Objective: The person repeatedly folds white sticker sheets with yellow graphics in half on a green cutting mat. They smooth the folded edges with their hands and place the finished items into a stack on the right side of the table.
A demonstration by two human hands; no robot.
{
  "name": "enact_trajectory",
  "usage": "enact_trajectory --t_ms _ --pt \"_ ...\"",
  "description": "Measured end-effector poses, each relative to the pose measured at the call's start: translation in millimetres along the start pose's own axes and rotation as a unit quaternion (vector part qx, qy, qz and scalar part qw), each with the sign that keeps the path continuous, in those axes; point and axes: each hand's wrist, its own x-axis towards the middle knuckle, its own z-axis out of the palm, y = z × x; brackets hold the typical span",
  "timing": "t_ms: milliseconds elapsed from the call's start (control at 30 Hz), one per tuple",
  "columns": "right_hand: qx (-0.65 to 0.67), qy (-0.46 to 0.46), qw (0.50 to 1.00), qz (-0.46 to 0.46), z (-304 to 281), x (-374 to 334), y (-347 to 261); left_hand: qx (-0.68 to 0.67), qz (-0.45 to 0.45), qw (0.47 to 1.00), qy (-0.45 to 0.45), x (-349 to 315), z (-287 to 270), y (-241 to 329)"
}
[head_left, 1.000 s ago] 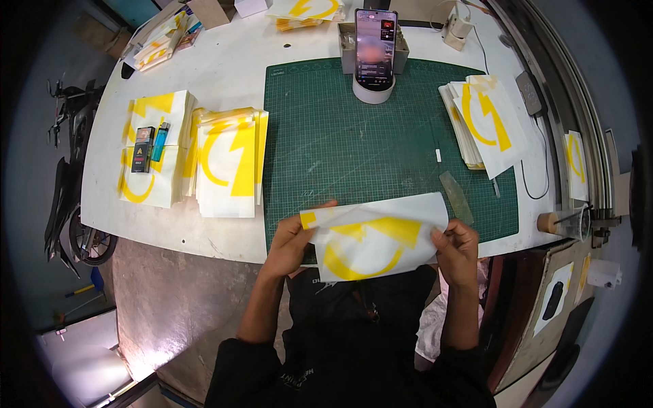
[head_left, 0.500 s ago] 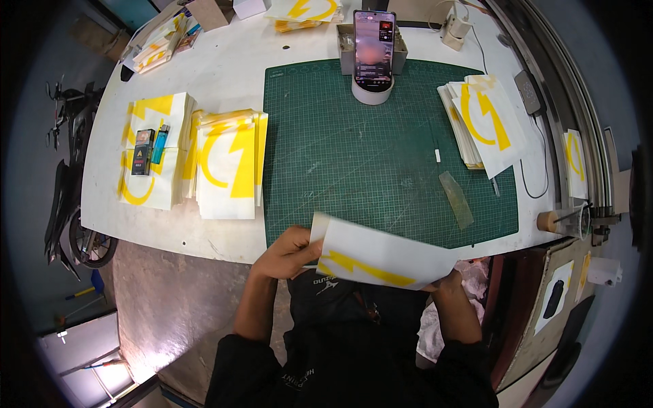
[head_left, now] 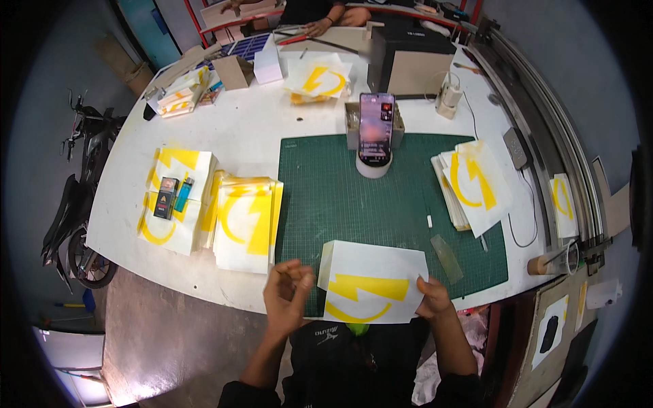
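A white paper sheet (head_left: pixel 373 289) with a yellow lightning-bolt and arc print lies over the near edge of the green cutting mat (head_left: pixel 326 190). A narrow flap is folded up along its left side. My right hand (head_left: pixel 434 299) pinches the sheet's right edge between thumb and fingers. Just off the left side is my left hand (head_left: pixel 289 292), raised, its fingers loosely curled and apart, holding nothing. Similar printed paper stands in stacks: one (head_left: pixel 248 221) left of the mat, another (head_left: pixel 178 166) beyond it, and a third (head_left: pixel 476 190) on the mat's right side.
A lit phone (head_left: pixel 375 129) leans on a round white stand. A clear strip (head_left: pixel 446 260) lies on the mat. A small box (head_left: pixel 165 198) and a blue lighter (head_left: pixel 183 194) rest on the left stack. At the right edge is a cup (head_left: pixel 564 258). Across the table shows another person's hand (head_left: pixel 317 27).
My left hand has let go of the paper and moved apart from it. The sheet has turned flatter, showing more print. The view has tilted up, bringing the far table in.
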Motion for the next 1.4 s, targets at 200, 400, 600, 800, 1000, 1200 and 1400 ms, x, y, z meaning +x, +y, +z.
enact_trajectory --t_ms 200,400,600,800,1000,1200,1400 --pt "-0.002 -0.016 1.000 0.024 -26 14 8 -0.040 -0.138 0.980 -0.140 8 17 6" --pt "-0.061 0.026 0.997 0.038 -9 12 4 0.015 -0.262 0.925 -0.274 55 18 -4" --pt "-0.187 0.191 0.964 -0.010 19 18 -17 -0.163 -0.298 0.910 -0.238 64 10 -37" --pt "-0.223 0.190 0.950 -0.106 17 -15 -10 -0.117 -0.254 0.919 -0.278 74 18 -34" --pt "-0.506 0.151 0.835 -0.155 29 -14 -3 -0.173 -0.233 0.924 -0.251 68 27 -23" --pt "-0.525 0.263 0.792 -0.168 18 3 4 -0.044 -0.223 0.928 -0.294 66 -1 -32" --pt "-0.542 0.258 0.781 -0.175 17 15 6 0.040 -0.068 0.964 -0.254 42 14 -14"
